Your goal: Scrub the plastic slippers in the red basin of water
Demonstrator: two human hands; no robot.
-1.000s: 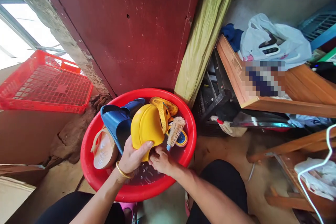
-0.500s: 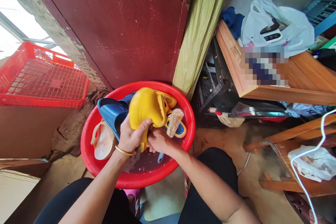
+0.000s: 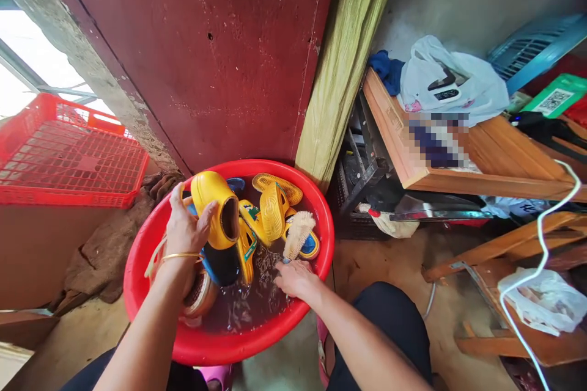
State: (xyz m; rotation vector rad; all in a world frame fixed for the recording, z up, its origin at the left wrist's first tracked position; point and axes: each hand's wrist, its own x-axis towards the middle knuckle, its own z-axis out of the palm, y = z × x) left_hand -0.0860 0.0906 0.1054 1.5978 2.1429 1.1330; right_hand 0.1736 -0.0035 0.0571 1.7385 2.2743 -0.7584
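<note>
Yellow rubber clog [image 3: 215, 208] is clamped in the left hand [image 3: 186, 229], held tilted over the left half of the red basin [image 3: 220, 348], its opening turned right. Right hand [image 3: 298, 278] sits at the near right of the basin, fingers curled at the handle of the scrubbing brush [image 3: 298, 233]; whether they have closed on it cannot be told. The two hands are well apart.

Risks: the clog looks wet and could slip and splash murky water [image 3: 250, 305] over the near rim. The basin is crowded, with a second yellow sandal [image 3: 270, 211], a blue slipper [image 3: 220, 263] and a tan sandal [image 3: 199, 296] piled touching, so a dropped clog may topple them.

Surroundings: red door [image 3: 220, 43] just behind the basin, red crate [image 3: 68, 162] far left, wooden shelf [image 3: 458, 159] with a white bag [image 3: 463, 79] right, a white cord [image 3: 541, 269] hanging near the right side.
</note>
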